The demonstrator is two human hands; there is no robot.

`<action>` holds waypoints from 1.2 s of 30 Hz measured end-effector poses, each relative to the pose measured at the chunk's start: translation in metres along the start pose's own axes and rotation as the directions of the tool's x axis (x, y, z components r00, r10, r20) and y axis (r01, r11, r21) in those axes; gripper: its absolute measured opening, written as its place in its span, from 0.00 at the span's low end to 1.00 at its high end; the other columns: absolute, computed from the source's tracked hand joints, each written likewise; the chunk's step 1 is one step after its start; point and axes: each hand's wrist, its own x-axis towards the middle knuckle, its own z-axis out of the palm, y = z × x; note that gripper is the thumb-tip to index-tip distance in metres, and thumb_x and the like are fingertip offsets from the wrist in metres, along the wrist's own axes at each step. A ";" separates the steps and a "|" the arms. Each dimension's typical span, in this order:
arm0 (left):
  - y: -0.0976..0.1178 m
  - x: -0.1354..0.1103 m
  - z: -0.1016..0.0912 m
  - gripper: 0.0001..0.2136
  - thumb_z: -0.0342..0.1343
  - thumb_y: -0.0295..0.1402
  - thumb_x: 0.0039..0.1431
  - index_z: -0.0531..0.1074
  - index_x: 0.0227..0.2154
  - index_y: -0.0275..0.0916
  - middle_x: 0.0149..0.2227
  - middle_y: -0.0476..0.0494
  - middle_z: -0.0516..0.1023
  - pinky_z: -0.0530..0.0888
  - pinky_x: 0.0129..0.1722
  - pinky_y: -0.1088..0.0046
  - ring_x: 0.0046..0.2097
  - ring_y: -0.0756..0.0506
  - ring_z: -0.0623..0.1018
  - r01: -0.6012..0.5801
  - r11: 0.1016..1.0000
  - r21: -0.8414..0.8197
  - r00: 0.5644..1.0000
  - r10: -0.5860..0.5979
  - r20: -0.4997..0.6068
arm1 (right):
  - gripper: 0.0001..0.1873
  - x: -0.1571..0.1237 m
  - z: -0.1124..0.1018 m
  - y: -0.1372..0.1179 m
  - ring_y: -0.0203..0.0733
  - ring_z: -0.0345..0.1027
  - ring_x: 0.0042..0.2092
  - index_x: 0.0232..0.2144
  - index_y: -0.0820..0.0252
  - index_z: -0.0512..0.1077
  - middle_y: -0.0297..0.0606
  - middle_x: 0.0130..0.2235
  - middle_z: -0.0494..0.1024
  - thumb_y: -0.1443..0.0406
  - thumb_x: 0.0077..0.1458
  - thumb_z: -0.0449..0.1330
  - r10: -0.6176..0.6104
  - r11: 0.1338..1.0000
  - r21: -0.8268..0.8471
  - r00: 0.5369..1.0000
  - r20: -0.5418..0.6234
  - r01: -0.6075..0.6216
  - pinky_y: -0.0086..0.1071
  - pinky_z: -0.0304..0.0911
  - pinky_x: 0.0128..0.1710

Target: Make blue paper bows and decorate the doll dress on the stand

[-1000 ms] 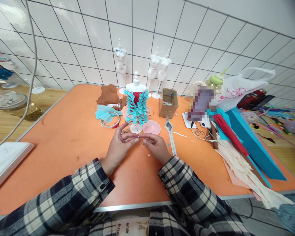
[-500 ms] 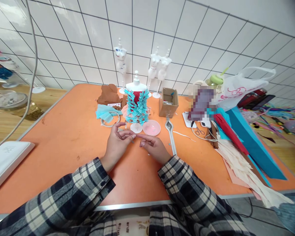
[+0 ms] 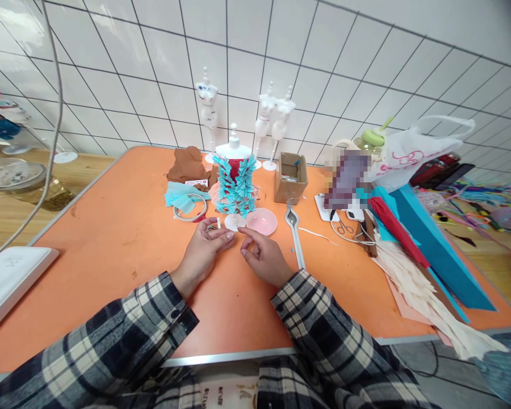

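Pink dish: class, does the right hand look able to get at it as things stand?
Probably yes. The right hand is just on the near side of the pink dish, whose open top faces up. Nothing visible blocks the way between them.

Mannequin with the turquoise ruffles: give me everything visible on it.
The mannequin is a white, plastic-looking torso with a knobbed neck post and bare shoulders. Its chest is dark red, flanked by turquoise, fabric-like ruffles that also cover the lower part. It stands upright on a round white base on the orange table, a pink dish immediately right of the base in view. The right hand overlaps the base's near edge with its index fingertip; contact can't be told.
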 end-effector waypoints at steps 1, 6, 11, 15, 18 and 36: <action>0.000 0.000 0.000 0.29 0.70 0.26 0.40 0.60 0.43 0.41 0.31 0.51 0.80 0.76 0.40 0.74 0.33 0.51 0.80 0.017 0.999 -0.029 1.000 -0.017 0.003 | 0.26 0.000 0.000 0.000 0.28 0.55 0.20 0.57 0.57 0.65 0.32 0.37 0.76 0.69 0.54 0.56 0.012 1.000 0.012 1.000 -0.001 -0.012 0.26 0.60 0.26; 0.001 -0.001 -0.001 0.23 0.67 0.23 0.45 0.64 0.42 0.40 0.30 0.51 0.80 0.77 0.41 0.76 0.35 0.52 0.81 0.061 0.994 -0.088 0.998 -0.062 -0.010 | 0.23 0.000 -0.004 -0.003 0.29 0.54 0.20 0.54 0.58 0.68 0.33 0.36 0.75 0.68 0.54 0.57 -0.024 0.999 -0.027 0.996 -0.088 0.022 0.26 0.60 0.24; 0.001 -0.004 0.001 0.18 0.65 0.20 0.48 0.67 0.40 0.38 0.31 0.50 0.79 0.77 0.40 0.80 0.35 0.53 0.81 0.147 0.979 -0.138 0.989 -0.148 0.007 | 0.14 0.002 -0.008 -0.004 0.38 0.68 0.35 0.44 0.59 0.76 0.39 0.36 0.77 0.69 0.57 0.55 -0.175 0.976 -0.170 0.960 -0.218 0.139 0.31 0.65 0.40; 0.000 -0.005 0.002 0.17 0.63 0.19 0.48 0.69 0.40 0.37 0.34 0.50 0.78 0.78 0.39 0.83 0.36 0.54 0.80 0.193 0.961 -0.198 0.981 -0.182 0.070 | 0.16 0.002 -0.005 -0.002 0.37 0.68 0.33 0.45 0.58 0.76 0.38 0.35 0.76 0.69 0.57 0.55 -0.160 0.977 -0.170 0.967 -0.199 0.127 0.31 0.65 0.39; -0.001 -0.006 0.002 0.18 0.64 0.18 0.48 0.68 0.41 0.38 0.33 0.50 0.78 0.78 0.40 0.82 0.37 0.53 0.80 0.201 0.957 -0.210 0.978 -0.186 0.091 | 0.16 0.001 -0.004 -0.002 0.36 0.67 0.31 0.45 0.57 0.77 0.36 0.33 0.76 0.69 0.57 0.55 -0.157 0.981 -0.144 0.970 -0.184 0.132 0.30 0.65 0.36; -0.003 -0.007 0.000 0.22 0.66 0.22 0.47 0.66 0.44 0.40 0.31 0.51 0.79 0.78 0.40 0.76 0.35 0.52 0.81 0.193 0.971 -0.140 0.978 -0.179 0.109 | 0.11 0.000 -0.008 -0.007 0.38 0.69 0.33 0.43 0.57 0.75 0.38 0.35 0.77 0.65 0.58 0.58 -0.192 0.962 -0.236 0.955 -0.225 0.137 0.31 0.65 0.37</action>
